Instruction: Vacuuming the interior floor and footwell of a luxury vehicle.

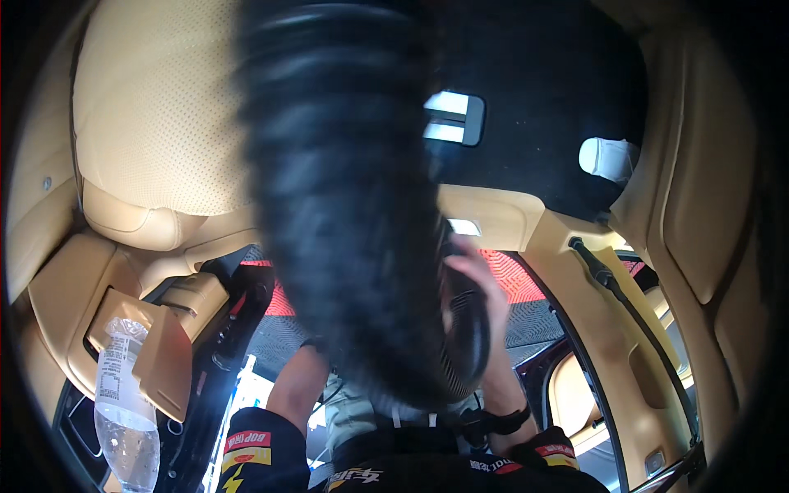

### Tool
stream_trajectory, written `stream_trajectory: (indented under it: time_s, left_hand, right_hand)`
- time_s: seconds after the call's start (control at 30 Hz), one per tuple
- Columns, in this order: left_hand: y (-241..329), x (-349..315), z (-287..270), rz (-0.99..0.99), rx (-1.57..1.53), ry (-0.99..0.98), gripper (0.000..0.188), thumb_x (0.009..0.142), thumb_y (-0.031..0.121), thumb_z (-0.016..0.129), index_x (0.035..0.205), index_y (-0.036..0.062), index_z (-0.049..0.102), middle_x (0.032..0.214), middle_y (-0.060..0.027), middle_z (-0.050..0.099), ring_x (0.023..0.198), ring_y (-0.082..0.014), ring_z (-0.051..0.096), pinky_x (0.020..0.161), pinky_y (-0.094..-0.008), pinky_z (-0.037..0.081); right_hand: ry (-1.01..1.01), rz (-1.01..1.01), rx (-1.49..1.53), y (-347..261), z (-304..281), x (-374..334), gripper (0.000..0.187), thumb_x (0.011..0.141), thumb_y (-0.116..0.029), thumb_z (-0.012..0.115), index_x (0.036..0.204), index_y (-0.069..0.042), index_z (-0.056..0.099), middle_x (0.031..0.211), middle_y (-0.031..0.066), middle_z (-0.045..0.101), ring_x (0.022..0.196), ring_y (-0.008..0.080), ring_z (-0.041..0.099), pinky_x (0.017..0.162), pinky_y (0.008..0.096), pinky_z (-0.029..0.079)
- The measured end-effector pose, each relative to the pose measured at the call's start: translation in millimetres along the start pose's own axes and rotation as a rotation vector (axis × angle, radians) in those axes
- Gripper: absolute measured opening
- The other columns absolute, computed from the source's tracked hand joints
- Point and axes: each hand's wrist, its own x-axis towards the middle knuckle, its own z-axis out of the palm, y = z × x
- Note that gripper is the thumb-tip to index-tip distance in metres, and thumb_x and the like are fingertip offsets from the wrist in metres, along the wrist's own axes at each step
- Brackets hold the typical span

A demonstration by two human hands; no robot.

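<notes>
A thick black ribbed hose (345, 181), smeared by motion, hangs close before me and fills the middle of the view. Its lower end bends round to the right into a narrower loop (470, 341). My right hand (485, 275) is beside this loop, its fingers bent round a dark part of the hose, blurred. A dark band circles my right wrist. My left forearm (300, 382) rises from the lower edge and passes behind the hose, which hides my left hand.
Around me is a tan car interior with a perforated leather seat (164, 107) at upper left. A clear plastic bottle (127, 411) stands beside a tan open flap (167, 370). At upper right a dark surface (534, 66) bears a bright two-part fitting (474, 119). Red-and-grey flooring (514, 279) shows beyond.
</notes>
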Motion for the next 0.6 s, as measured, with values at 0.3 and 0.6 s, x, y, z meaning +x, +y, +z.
stream_trajectory:
  time_s: [0.3,0.6]
  left_hand:
    - [-84.4,30.5,35.3,0.187,-0.23,0.245,0.044,0.101,0.039,0.042,0.085,0.0042,0.062,0.077,-0.0219,0.065,0.073,-0.0414,0.064,0.066,-0.0507,0.05]
    - [3.7,4.0,4.2,0.071,-0.069,0.125,0.048,0.099,0.048,0.043,0.093,0.0075,0.067,0.084,-0.0237,0.067,0.083,-0.0446,0.064,0.071,-0.0526,0.049]
  right_hand:
    - [0.059,0.066,0.224,-20.9,-15.6,11.8,0.042,0.076,0.001,0.076,0.115,-0.002,0.06,0.136,0.0222,0.055,0.126,0.031,0.055,0.105,0.0404,0.045]
    - [0.323,-0.047,-0.319,34.5,-124.3,-16.5,0.043,0.075,0.005,0.076,0.115,-0.003,0.061,0.133,0.0214,0.059,0.121,0.0296,0.059,0.101,0.038,0.048]
